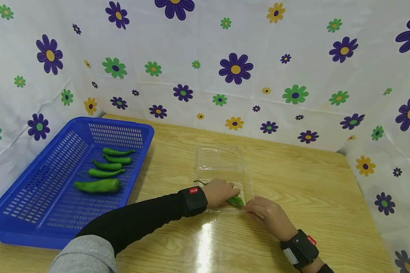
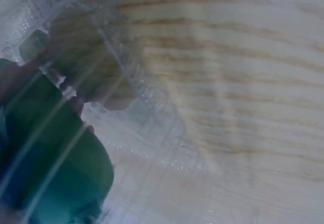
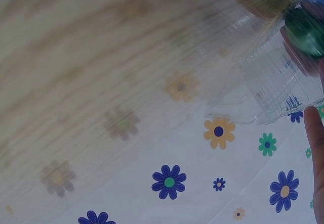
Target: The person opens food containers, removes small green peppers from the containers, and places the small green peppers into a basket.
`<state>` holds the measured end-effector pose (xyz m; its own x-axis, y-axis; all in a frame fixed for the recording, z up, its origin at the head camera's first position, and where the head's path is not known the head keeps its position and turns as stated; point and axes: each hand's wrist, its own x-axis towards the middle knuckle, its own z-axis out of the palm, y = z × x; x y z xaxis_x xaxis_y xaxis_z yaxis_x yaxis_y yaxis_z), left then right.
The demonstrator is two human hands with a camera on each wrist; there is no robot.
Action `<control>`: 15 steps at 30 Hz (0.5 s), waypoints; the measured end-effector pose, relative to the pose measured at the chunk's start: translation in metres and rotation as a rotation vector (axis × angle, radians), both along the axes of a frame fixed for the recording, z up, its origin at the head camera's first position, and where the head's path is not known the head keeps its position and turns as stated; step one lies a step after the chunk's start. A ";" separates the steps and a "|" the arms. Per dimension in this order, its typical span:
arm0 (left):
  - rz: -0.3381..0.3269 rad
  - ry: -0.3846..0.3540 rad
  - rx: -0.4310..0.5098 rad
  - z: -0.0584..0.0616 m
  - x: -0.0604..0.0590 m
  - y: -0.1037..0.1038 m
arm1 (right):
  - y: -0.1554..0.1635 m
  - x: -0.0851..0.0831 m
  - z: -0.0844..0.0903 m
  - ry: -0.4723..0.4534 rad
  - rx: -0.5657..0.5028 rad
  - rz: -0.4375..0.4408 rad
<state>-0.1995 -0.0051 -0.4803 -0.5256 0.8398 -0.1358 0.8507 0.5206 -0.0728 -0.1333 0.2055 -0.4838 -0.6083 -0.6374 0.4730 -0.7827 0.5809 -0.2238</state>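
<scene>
A clear plastic clamshell box (image 1: pixel 221 156) lies on the table with its lid laid back. Over its near half, my left hand (image 1: pixel 219 192) grips a green pepper (image 1: pixel 236 201), whose blunt end shows past the fingers and whose dark stem sticks out to the left. That pepper (image 2: pixel 55 148) fills the left side of the left wrist view, close up behind clear plastic. My right hand (image 1: pixel 268 214) pinches the box's near right edge beside the pepper's end. In the right wrist view, a finger (image 3: pixel 316 148) touches the box's clear wall (image 3: pixel 283 87).
On the left stands a blue plastic basket (image 1: pixel 146 151) with slotted walls. Several green peppers (image 1: pixel 106 173) lie in a row along its right side. The wood-grain table (image 1: pixel 304 189) reaches back to a white flowered cloth (image 1: pixel 205 79) hanging behind and on both sides.
</scene>
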 end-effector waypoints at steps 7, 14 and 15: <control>0.021 -0.018 0.031 0.000 -0.003 -0.002 | 0.000 -0.001 0.000 -0.007 -0.005 0.006; 0.033 -0.062 0.060 0.010 -0.005 -0.004 | 0.001 -0.001 -0.003 0.002 -0.016 0.008; 0.036 -0.066 0.065 0.011 -0.006 -0.004 | 0.001 -0.001 -0.003 0.004 -0.015 0.006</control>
